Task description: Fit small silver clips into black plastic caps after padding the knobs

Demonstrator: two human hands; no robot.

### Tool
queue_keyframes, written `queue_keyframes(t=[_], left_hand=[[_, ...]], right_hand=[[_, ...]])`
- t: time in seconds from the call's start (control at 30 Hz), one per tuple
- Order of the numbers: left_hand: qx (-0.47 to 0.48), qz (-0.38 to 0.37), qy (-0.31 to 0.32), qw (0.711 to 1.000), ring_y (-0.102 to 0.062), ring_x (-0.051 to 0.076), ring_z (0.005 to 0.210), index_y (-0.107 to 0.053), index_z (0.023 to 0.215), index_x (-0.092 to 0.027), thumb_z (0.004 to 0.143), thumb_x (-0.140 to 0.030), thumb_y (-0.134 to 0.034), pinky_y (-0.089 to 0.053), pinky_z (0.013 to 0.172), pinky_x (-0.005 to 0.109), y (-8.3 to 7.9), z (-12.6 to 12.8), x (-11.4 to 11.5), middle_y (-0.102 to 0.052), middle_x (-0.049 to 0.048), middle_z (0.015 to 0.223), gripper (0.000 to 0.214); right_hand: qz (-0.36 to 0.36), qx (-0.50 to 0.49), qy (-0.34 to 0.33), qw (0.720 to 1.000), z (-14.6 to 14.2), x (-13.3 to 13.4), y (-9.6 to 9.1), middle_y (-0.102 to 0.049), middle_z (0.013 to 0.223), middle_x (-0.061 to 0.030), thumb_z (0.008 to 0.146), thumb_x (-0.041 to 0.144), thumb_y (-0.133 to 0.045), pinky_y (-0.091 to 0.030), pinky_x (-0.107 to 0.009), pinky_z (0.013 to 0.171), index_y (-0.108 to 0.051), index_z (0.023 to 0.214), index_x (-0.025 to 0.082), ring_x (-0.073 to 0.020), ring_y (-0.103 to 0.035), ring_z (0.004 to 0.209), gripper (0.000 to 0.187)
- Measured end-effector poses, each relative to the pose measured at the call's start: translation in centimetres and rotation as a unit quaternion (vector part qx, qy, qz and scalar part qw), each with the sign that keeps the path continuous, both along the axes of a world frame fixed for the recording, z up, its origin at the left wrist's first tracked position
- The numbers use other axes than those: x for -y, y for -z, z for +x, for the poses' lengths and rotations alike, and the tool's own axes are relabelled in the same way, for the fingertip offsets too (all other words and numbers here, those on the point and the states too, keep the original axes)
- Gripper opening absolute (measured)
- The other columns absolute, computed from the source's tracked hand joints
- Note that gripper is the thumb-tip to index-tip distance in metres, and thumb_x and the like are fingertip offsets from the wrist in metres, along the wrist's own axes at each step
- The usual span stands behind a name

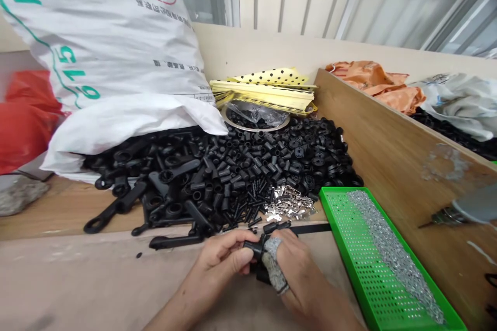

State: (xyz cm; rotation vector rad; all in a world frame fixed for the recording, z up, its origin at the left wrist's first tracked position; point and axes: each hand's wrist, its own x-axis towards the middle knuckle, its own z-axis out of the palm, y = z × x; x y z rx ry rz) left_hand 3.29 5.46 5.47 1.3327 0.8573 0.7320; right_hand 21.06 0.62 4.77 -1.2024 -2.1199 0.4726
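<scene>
Low in the middle of the view, my left hand (223,264) pinches a short black plastic tube (253,249) between thumb and fingers. My right hand (301,269), with a grey knitted cover (275,265) on its thumb, is closed around a black plastic part (263,273) that meets the tube. The fingers hide much of this part, and I cannot tell whether the two pieces are joined. Just beyond the hands lie black plastic handles (178,240), short black tubes (233,181), black screws (248,201) and a pile of small shiny metal clips (289,204).
A green perforated tray (345,269) holding small silvery pieces stands at right, beside a wooden divider (388,150). A power screwdriver (450,214) appears past it. A large white sack (128,51) spills black parts at left. Yellow dotted material (267,93) lies over a metal bowl (256,126).
</scene>
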Motion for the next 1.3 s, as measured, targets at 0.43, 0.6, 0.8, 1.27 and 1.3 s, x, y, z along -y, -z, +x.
queue_keyframes(t=[0.43, 0.6, 0.8, 1.27, 1.3], left_hand=[[0.035, -0.128, -0.043, 0.990, -0.047, 0.007, 0.045, -0.066, 0.087, -0.014, 0.069, -0.051, -0.069, -0.035, 0.045, 0.017, 1.0, 0.5, 0.6, -0.061, -0.0008, 0.056, 0.041], [-0.001, 0.001, -0.036, 0.999, -0.052, 0.011, 0.054, -0.066, 0.088, -0.017, 0.079, -0.042, -0.060, -0.041, 0.052, 0.020, 0.3, 0.2, 0.7, -0.060, -0.0009, 0.061, 0.027], [-0.087, 0.217, -0.004, 0.972, -0.058, 0.013, 0.066, -0.064, 0.094, -0.023, 0.089, -0.026, -0.049, -0.043, 0.061, 0.019, -0.6, -0.6, 0.6, -0.064, -0.0014, 0.073, 0.016], [-0.094, 0.287, 0.025, 0.953, -0.061, 0.013, 0.079, -0.060, 0.102, -0.025, 0.091, -0.017, -0.046, -0.044, 0.072, 0.019, -0.1, -1.0, 1.2, -0.067, -0.0019, 0.088, 0.020], [-0.100, 0.288, 0.027, 0.952, -0.061, 0.013, 0.080, -0.060, 0.103, -0.025, 0.091, -0.017, -0.046, -0.045, 0.073, 0.019, 0.0, -1.1, 1.2, -0.067, -0.0016, 0.089, 0.020]], right_hand=[[0.052, 0.006, -0.006, 0.999, -0.1, -0.5, 0.4, -0.054, 0.078, -0.0079, 0.077, 0.010, -0.035, -0.042, -0.035, 0.064, -0.050, 0.080, 0.018, -0.0217, -0.048, 0.074, 0.018], [-0.056, -0.098, 0.000, 0.994, -0.7, 0.0, -0.1, -0.060, 0.086, -0.0071, 0.087, 0.016, -0.032, -0.045, -0.033, 0.074, -0.053, 0.085, 0.021, -0.0207, -0.055, 0.082, 0.022], [-0.231, -0.223, 0.072, 0.945, -1.2, 0.9, 0.3, -0.060, 0.079, -0.0032, 0.092, 0.040, -0.040, -0.047, -0.027, 0.066, -0.059, 0.086, 0.022, -0.0187, -0.056, 0.078, 0.027], [-0.245, -0.258, 0.038, 0.934, -1.1, 0.6, 0.0, -0.046, 0.066, 0.0018, 0.094, 0.031, -0.039, -0.043, -0.024, 0.066, -0.049, 0.071, 0.021, -0.0139, -0.045, 0.063, 0.027], [-0.242, -0.253, 0.035, 0.936, -1.2, 0.6, -0.2, -0.048, 0.067, 0.0017, 0.094, 0.029, -0.038, -0.043, -0.025, 0.069, -0.050, 0.072, 0.021, -0.0140, -0.046, 0.065, 0.026]])
